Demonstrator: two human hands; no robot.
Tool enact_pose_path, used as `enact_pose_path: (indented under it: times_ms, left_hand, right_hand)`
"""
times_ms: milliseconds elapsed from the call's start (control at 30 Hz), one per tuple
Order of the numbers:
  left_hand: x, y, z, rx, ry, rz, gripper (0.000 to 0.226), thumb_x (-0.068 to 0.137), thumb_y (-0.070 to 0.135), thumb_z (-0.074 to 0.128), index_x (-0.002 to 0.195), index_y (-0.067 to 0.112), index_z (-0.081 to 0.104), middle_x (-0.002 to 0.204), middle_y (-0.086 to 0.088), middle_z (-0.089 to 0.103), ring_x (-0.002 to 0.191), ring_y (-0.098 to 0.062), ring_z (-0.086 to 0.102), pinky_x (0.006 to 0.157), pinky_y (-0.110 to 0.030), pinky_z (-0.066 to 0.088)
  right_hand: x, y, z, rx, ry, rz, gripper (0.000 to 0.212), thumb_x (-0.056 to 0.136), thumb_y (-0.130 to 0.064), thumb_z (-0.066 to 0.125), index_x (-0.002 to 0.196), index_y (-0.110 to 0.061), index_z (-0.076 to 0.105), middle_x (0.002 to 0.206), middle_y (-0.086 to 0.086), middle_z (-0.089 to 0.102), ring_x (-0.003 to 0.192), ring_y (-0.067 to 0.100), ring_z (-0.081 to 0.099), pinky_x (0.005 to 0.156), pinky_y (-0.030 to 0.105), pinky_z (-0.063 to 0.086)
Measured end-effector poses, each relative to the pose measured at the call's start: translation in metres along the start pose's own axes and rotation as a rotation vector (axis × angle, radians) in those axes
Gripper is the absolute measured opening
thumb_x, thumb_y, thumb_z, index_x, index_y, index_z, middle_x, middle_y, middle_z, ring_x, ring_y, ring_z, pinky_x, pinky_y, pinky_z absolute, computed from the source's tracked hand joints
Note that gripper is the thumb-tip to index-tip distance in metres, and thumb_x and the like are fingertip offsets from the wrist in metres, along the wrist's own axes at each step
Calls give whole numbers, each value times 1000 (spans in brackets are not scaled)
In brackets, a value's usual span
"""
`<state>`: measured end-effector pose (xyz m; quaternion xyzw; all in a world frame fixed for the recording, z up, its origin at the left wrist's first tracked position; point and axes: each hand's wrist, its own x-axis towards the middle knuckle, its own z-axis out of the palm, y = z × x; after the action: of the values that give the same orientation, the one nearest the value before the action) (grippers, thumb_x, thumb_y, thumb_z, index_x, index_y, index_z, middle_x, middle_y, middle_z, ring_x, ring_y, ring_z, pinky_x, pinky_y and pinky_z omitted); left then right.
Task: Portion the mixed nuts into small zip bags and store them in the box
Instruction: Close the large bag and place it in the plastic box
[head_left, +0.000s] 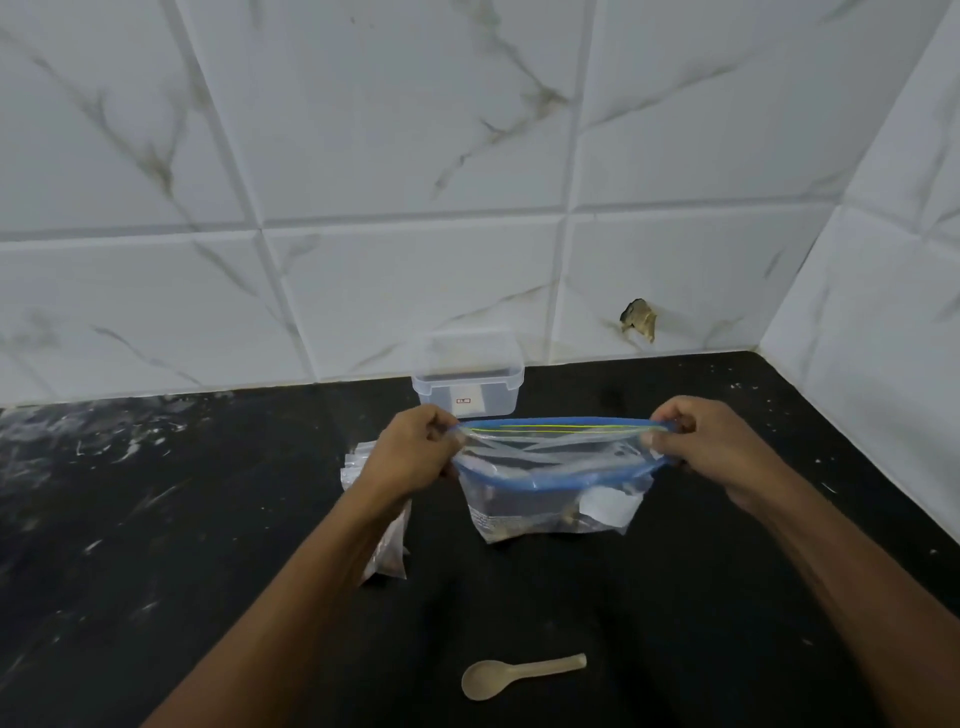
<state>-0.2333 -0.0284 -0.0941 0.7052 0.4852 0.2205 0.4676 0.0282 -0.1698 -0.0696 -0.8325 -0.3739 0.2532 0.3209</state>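
Large zip bag (556, 483) stood on black table (727, 597), mouth pulled open: left end pinched by left hand (415, 447), right end by right hand (711, 447). Clear box (467, 382) just behind; spoon (519, 675) laid nearer.

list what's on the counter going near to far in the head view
spoon → large zip bag with the mixed nuts, held open at its top corners by the left hand and right hand → clear plastic box by the wall
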Motion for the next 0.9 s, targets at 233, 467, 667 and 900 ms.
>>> enact_pose_path:
  times_ms: [233,467,667,900]
  left_hand:
    - [-7,1,5,28,72,1,2,95,14,62,96,14,64,84,-7,71,67,-12,68,63,-24,57]
    - [-1,0,-4,-5,105,11,10,96,16,63,87,11,64,78,-6,69,53,-6,63,55,-23,51]
    - [-3,5,1,69,169,41,1,93,14,65,92,15,65,81,-1,70,66,-7,68,58,-18,52]
    - [-4,-1,9,-69,132,6,6,96,18,63,93,13,65,80,-6,71,66,-9,69,55,-16,52]
  right_hand:
    - [1,1,4,174,-29,207,10,87,-8,66,95,-10,61,94,13,66,70,18,52,58,27,46]
    - [-2,1,-16,415,-302,214,16,88,-6,64,104,-8,66,100,15,70,81,21,58,65,30,49]
    - [0,5,-11,82,-5,38,8,87,-5,67,90,-13,67,81,11,73,63,17,65,54,26,49]
    - [-7,-11,-1,-410,66,-119,42,80,-32,75,117,-21,57,117,4,62,99,19,61,87,37,51]
